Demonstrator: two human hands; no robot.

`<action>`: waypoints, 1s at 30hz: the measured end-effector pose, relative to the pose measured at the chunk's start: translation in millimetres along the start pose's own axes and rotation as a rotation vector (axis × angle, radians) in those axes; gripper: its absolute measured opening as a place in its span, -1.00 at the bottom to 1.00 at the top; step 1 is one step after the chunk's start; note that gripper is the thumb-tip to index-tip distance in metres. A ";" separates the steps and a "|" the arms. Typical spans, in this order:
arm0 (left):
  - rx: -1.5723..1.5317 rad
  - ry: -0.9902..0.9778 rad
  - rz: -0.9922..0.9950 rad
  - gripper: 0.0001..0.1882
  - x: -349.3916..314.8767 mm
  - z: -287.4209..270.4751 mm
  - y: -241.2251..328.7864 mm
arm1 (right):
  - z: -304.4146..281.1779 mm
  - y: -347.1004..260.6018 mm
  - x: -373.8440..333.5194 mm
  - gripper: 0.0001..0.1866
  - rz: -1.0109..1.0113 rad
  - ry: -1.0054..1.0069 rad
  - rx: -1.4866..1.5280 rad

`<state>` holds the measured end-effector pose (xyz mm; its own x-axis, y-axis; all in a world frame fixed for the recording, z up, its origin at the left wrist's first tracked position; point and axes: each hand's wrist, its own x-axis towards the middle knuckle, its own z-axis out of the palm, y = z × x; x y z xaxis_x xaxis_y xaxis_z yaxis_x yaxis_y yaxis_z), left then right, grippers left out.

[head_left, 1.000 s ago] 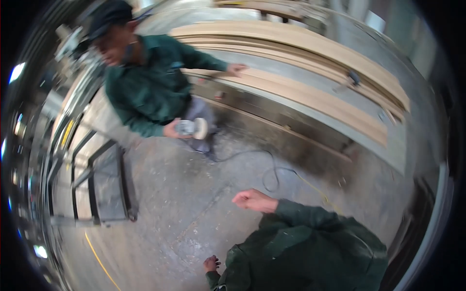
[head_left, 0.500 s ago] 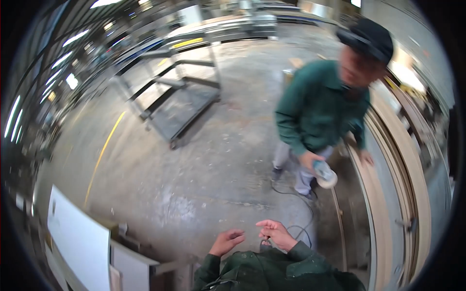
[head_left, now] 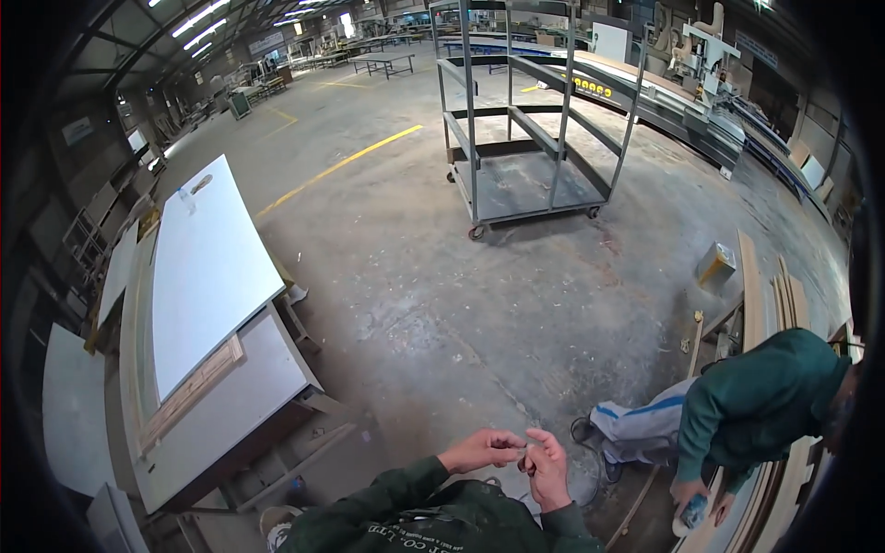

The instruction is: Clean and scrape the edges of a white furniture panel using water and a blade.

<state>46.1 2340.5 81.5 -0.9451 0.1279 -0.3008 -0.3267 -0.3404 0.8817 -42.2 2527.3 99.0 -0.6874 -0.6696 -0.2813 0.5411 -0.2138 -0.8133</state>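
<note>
My left hand (head_left: 482, 451) and my right hand (head_left: 550, 468) are close together in front of my body, fingertips nearly meeting. The left hand's thumb and fingers are pinched together. On the right hand the fingers are bent in toward the thumb, with the index finger raised. Whatever lies between the fingertips, if anything, is too small to make out. Both forearms are in dark green sleeves. At the lower right a co-worker (head_left: 765, 405) in green bends over wooden boards (head_left: 771, 502) and holds a blue handheld sander (head_left: 693, 512) against them.
On my left stands a workbench (head_left: 281, 355) bearing a large white panel (head_left: 207, 267) and a wooden frame piece (head_left: 189, 392). A metal cart (head_left: 539, 189) on casters stands ahead. Near the boards sits a metal can (head_left: 716, 264). A long machine (head_left: 682, 115) lies behind the cart.
My view has swung left, bringing the workbench in further. My hands have come together from apart. The co-worker has gone from standing to bending, and the sander is down on the boards.
</note>
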 end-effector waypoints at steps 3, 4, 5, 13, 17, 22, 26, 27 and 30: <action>-0.061 0.018 0.004 -0.65 -5.4 6.4 10.5 | 6.8 -0.2 3.3 -0.67 0.047 0.018 0.023; -0.061 0.021 0.004 -0.65 -6.1 5.6 10.4 | 10.6 -3.7 5.6 -0.68 0.069 0.011 0.029; -0.090 0.056 0.018 -0.67 -7.1 4.7 9.6 | 14.8 -7.2 8.1 -0.68 0.092 0.002 0.035; -0.105 0.169 0.134 -0.74 -17.0 -1.0 30.3 | 35.4 -17.9 22.5 -0.65 0.202 -0.137 0.194; -0.079 0.156 0.186 -0.82 -18.9 -3.5 35.7 | 37.1 -14.8 25.8 -0.61 0.206 -0.198 0.217; 0.036 0.115 0.299 -0.88 -21.9 7.7 50.8 | 38.2 -16.1 28.6 -0.59 0.231 -0.193 0.162; 0.453 0.258 0.353 -0.83 -21.7 5.6 50.7 | 46.6 -26.7 26.6 -0.59 0.198 -0.104 -0.201; 0.642 0.321 0.333 -0.80 -21.5 1.6 47.3 | 43.5 -23.6 28.8 -0.59 0.205 -0.112 -0.209; 0.705 0.350 0.359 -0.75 -15.9 -7.6 32.0 | 30.0 -8.7 35.3 -0.63 0.133 -0.176 -0.313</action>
<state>50.6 2320.5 111.7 -0.9766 -0.2099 0.0461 -0.0349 0.3665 0.9298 -56.7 2484.1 111.4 -0.5127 -0.7948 -0.3247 0.4268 0.0922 -0.8996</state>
